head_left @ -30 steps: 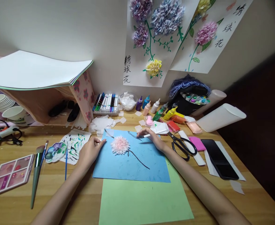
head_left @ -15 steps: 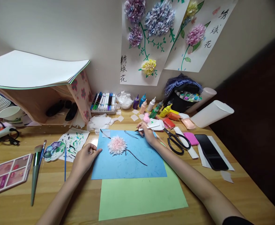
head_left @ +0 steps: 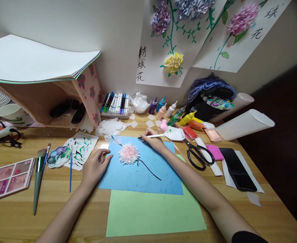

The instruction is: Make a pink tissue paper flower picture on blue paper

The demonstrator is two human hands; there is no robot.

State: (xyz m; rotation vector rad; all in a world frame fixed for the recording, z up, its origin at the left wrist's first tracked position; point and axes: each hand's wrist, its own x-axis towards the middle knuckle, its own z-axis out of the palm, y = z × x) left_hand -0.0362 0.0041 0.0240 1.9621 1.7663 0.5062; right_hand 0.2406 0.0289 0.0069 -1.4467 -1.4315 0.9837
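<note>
My right hand (head_left: 153, 140) is closed around a white marker (head_left: 156, 136). Its black tip touches the blue paper (head_left: 123, 182) near the top edge, at a small black leaf-like outline (head_left: 146, 144) partly covered by the hand. At the paper's left edge rests my left hand (head_left: 95, 167), fingers loosely curled and thumb apart from them, touching the paper. A fluffy pink-and-white flower (head_left: 128, 154) sits on the blue paper between the hands. One black drawn line (head_left: 150, 169) runs from it to the lower right, and a shorter one lies at its upper left.
Green paper (head_left: 153, 216) lies beneath the blue sheet. Scissors (head_left: 197, 157), a phone (head_left: 236, 168) and clay packs are on the right. Glue bottles (head_left: 175, 116) and a marker set (head_left: 115, 104) stand behind. Brushes (head_left: 38, 182) and a palette (head_left: 10, 179) lie left.
The marker tip has shifted left to the outline's left end, and the outline holds more black lines. My left hand has moved slightly up the paper's edge. The camera view has shifted.
</note>
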